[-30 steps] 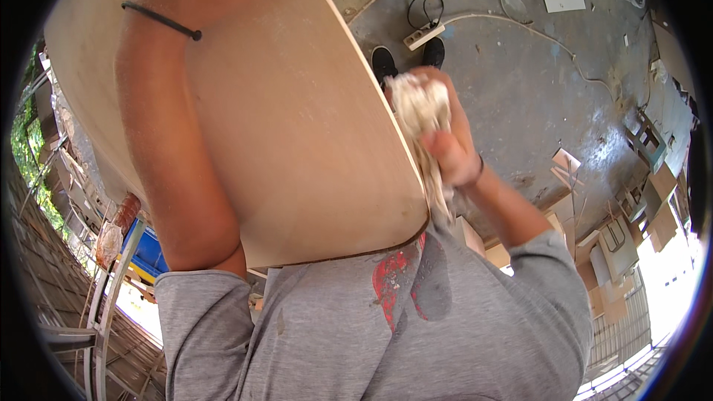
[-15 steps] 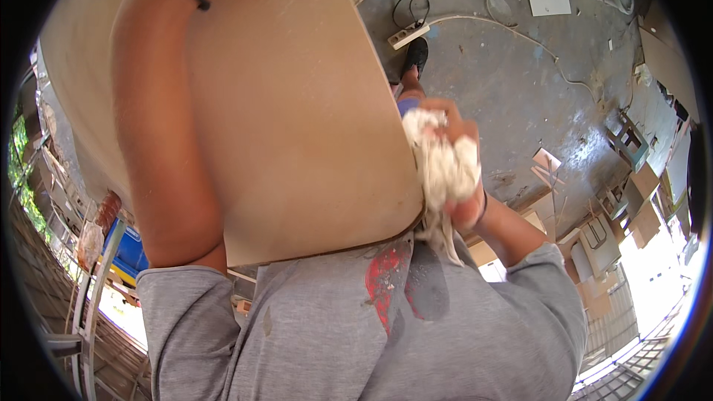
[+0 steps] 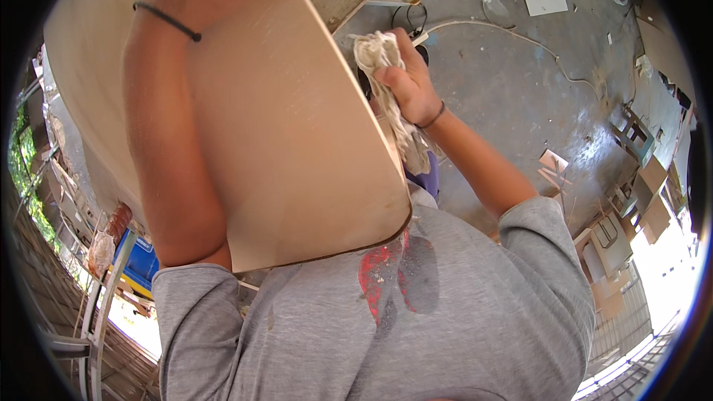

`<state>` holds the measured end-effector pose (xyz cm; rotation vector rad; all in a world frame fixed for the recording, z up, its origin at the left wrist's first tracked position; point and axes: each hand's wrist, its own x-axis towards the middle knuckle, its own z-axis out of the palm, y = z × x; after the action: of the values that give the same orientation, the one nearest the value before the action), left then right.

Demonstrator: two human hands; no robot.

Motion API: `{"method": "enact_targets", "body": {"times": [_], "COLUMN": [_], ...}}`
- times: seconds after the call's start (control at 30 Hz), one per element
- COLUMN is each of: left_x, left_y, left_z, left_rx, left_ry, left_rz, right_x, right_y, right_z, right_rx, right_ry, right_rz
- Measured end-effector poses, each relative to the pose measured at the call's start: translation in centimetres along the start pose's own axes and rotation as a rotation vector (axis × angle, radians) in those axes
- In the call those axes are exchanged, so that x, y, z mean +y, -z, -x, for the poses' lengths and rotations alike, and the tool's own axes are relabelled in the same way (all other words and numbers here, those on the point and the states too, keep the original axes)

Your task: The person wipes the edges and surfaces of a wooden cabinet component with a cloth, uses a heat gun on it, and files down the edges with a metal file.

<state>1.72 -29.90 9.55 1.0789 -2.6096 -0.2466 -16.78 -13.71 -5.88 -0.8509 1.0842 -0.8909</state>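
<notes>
The right hand (image 3: pixel 417 93) holds a bunched cloth (image 3: pixel 379 52) just beside the edge of the pale board (image 3: pixel 312 148); its near end seems to meet the grey shirt (image 3: pixel 312 327) — perhaps for steadiness. The left arm (image 3: pixel 167 156) crosses over it; the left hand, unseen, cannot be judged.

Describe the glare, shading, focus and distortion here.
Head view: a bright patch glares off the floor at right, and daylight beyond burns out white; head view: soft shading on the board beside the left arm; head view: folds of the cloth in the right grip are readable; head view: fisheye bending toward the rim.
</notes>
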Motion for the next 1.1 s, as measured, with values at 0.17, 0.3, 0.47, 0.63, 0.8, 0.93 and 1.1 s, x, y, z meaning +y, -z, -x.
{"method": "enact_targets", "body": {"times": [0.17,0.3,0.47,0.63,0.8,0.93,1.1], "left_x": [-0.7,-3.5,-3.7,-2.9,5.8,15.0,23.8], "left_y": [0.0,0.6,0.5,-0.6,-1.4,-2.3,-4.4], "left_z": [0.1,0.4,0.1,1.8,6.5,11.4,13.6], "left_rx": [0.013,-0.334,-0.271,0.187,0.282,0.203,0.24], "left_ry": [-0.009,0.125,-0.015,0.085,0.499,0.597,0.659], "left_rz": [-0.038,-0.189,-0.252,-0.193,-0.039,-0.132,-0.166], "right_x": [5.4,3.8,4.9,6.8,7.0,5.9,4.2], "right_y": [3.2,7.4,14.8,17.0,17.5,20.1,25.4], "right_z": [-3.8,0.2,7.1,12.0,13.8,13.8,12.3], "right_rx": [0.293,0.491,0.715,0.778,0.724,0.702,0.592], "right_ry": [0.222,0.054,0.1,0.009,-0.043,0.001,0.094], "right_rz": [0.517,0.066,-0.139,-0.263,-0.351,-0.328,-0.309]}}
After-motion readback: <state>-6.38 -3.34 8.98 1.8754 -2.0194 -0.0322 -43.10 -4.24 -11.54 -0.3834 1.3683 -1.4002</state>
